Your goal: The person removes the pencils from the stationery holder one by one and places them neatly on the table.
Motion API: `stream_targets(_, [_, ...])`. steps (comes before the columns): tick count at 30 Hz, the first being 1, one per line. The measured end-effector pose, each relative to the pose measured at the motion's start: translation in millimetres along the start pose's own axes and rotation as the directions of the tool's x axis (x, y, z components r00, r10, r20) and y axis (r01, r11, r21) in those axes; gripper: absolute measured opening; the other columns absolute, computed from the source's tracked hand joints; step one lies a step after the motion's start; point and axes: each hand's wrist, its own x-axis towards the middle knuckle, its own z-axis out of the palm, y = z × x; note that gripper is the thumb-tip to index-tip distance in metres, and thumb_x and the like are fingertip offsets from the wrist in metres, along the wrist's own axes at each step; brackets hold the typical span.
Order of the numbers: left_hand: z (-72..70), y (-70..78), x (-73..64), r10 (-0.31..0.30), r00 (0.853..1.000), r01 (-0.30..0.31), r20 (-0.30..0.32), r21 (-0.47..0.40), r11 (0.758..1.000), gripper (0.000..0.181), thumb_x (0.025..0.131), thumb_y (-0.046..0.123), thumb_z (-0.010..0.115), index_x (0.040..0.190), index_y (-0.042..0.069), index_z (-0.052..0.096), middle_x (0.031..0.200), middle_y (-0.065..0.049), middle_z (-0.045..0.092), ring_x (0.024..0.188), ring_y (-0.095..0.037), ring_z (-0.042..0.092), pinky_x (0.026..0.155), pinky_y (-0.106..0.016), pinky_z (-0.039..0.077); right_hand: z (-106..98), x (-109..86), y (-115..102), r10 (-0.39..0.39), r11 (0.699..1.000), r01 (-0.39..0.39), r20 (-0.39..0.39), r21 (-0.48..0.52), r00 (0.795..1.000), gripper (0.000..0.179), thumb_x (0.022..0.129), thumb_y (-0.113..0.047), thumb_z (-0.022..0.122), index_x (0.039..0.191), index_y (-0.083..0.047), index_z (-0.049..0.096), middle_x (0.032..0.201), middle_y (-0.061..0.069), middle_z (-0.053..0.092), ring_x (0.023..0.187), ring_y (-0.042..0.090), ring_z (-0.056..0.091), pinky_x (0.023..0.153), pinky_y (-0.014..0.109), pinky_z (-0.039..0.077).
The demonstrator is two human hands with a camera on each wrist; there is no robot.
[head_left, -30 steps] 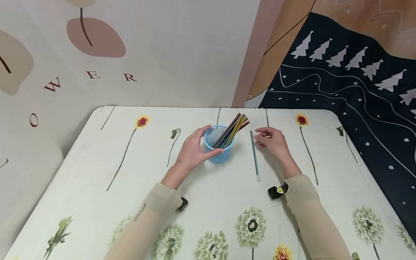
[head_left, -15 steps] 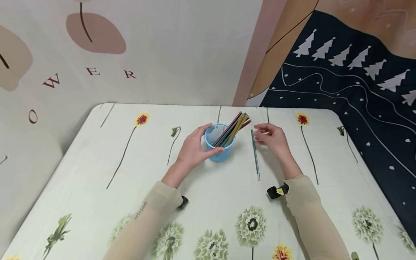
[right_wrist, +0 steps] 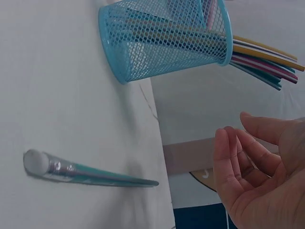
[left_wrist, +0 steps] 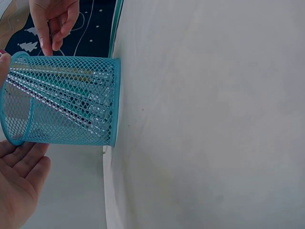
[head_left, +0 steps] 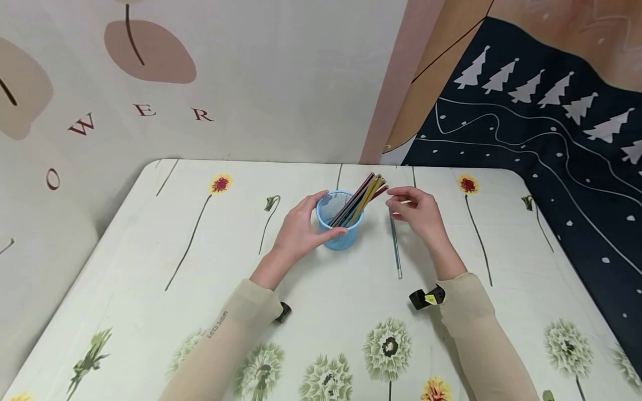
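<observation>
A light-blue mesh pencil cup (head_left: 341, 241) stands upright on the table, with several pencils (head_left: 370, 194) leaning out to the right. My left hand (head_left: 300, 229) holds it around its left side, thumb across the front and fingers behind the rim. One teal pencil (head_left: 396, 253) lies on the table right of the cup, its white eraser end (right_wrist: 37, 162) toward me. Over its far end hovers my right hand (head_left: 420, 214), fingers loosely bent, thumb apart from them. In the right wrist view nothing is between those fingers.
A white cloth with printed flowers (head_left: 311, 301) covers the table (head_left: 125, 262). Behind the table's far edge hangs a pale printed backdrop (head_left: 281, 83). A dark cloth with printed trees (head_left: 541, 139) hangs along the right side. Each wrist carries a small black camera (head_left: 426, 298).
My right hand has shifted slightly left and away from me, so its fingers now overlap the lone pencil's far end. The left hand, cup and pencils have stayed in place.
</observation>
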Motion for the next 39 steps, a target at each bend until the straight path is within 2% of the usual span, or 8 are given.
stream_targets(13, [-0.2, 1.0, -0.6, -0.018, 1.000, 0.018, 0.003, 0.016, 1.000, 0.092, 0.076, 0.052, 0.082, 0.150, 0.013, 0.043, 0.146, -0.009, 0.055, 0.134, -0.028, 0.053, 0.109, -0.049, 0.048, 0.8, -8.0, -13.9, 0.007, 0.996, -0.010, 0.034, 0.086, 0.999, 0.036, 0.099, -0.016, 0.062, 0.132, -0.002, 0.059, 0.109, 0.005, 0.059, 0.087, 0.003, 0.066, 0.077, 0.017, 0.058])
stream_targets(30, [0.1, 1.1, 0.0, -0.023, 1.000, 0.023, 0.005, 0.019, 1.000, 0.093, 0.076, 0.053, 0.082, 0.150, 0.014, 0.042, 0.146, -0.009, 0.054, 0.134, -0.028, 0.053, 0.109, -0.049, 0.047, 3.2, -13.8, -21.1, -0.031, 0.994, 0.025, 0.049, 0.108, 0.998, 0.036, 0.098, -0.015, 0.063, 0.131, 0.000, 0.058, 0.111, 0.008, 0.060, 0.085, 0.001, 0.066, 0.077, 0.016, 0.058])
stream_targets(39, [0.2, 0.5, 0.3, -0.016, 1.000, 0.016, 0.004, 0.019, 1.000, 0.092, 0.076, 0.052, 0.082, 0.150, 0.014, 0.042, 0.146, -0.009, 0.054, 0.135, -0.028, 0.053, 0.109, -0.048, 0.047, 6.1, -14.5, -23.8, -0.050, 0.994, 0.042, 0.073, 0.099, 0.996, 0.036, 0.098, -0.014, 0.064, 0.130, 0.001, 0.058, 0.122, 0.017, 0.060, 0.087, 0.001, 0.065, 0.078, 0.017, 0.058])
